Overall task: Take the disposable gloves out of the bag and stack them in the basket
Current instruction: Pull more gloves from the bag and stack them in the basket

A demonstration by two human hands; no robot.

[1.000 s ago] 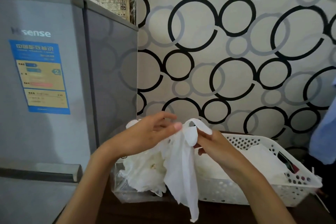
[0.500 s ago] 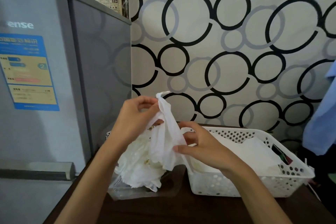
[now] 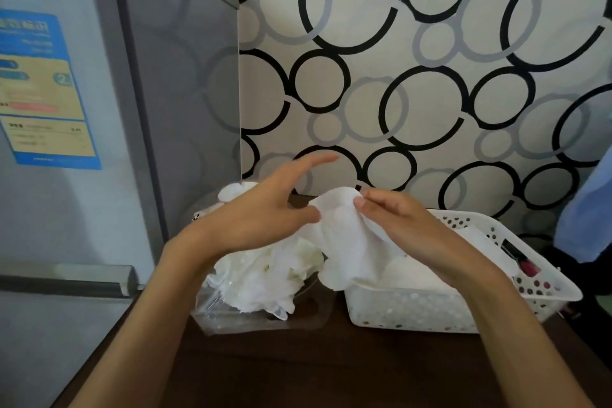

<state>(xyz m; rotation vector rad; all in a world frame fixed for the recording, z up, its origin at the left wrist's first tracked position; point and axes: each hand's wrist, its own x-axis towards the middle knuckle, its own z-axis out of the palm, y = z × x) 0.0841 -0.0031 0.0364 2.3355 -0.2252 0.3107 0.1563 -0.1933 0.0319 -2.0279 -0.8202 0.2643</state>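
A clear plastic bag (image 3: 231,315) lies on the dark table, with a crumpled heap of white disposable gloves (image 3: 265,278) spilling from it. To its right stands a white perforated basket (image 3: 414,311) with flat white gloves inside. My right hand (image 3: 407,225) pinches one white glove (image 3: 344,242), which hangs over the basket's left rim. My left hand (image 3: 265,219) hovers above the bag with fingers spread; its thumb lies against the glove's left edge, and it holds nothing.
A grey fridge (image 3: 99,142) stands close on the left of the dark wooden table (image 3: 298,368). A wall with a ring pattern is right behind the basket. A blue garment (image 3: 586,209) hangs at the right edge. Red and dark items (image 3: 526,265) lie in the basket's right end.
My left hand has let go of the glove and spread its fingers. My right hand has carried the glove right and down, toward the basket.
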